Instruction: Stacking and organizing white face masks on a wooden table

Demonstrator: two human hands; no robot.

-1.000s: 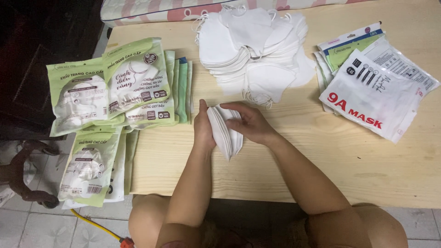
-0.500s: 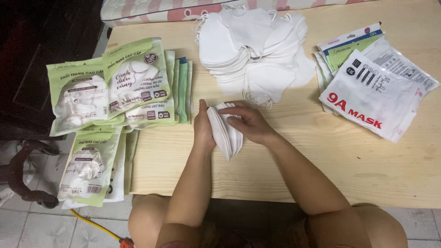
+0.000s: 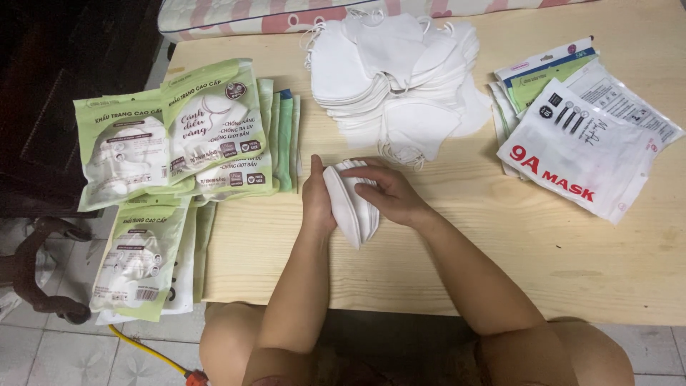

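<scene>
softly folded white mask stack [image 3: 351, 204]

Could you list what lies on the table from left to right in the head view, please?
Green mask packets → left hand → stack of white masks held on edge → right hand → white and green flat packets. The loose mask pile farther back is left out.

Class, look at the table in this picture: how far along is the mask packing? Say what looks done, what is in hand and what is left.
Done: filled green packets lie stacked at the table's left edge. In hand: the left hand and right hand press a small stack of white masks together on edge. Left: a large loose pile of masks and flat packets on the right.
</scene>
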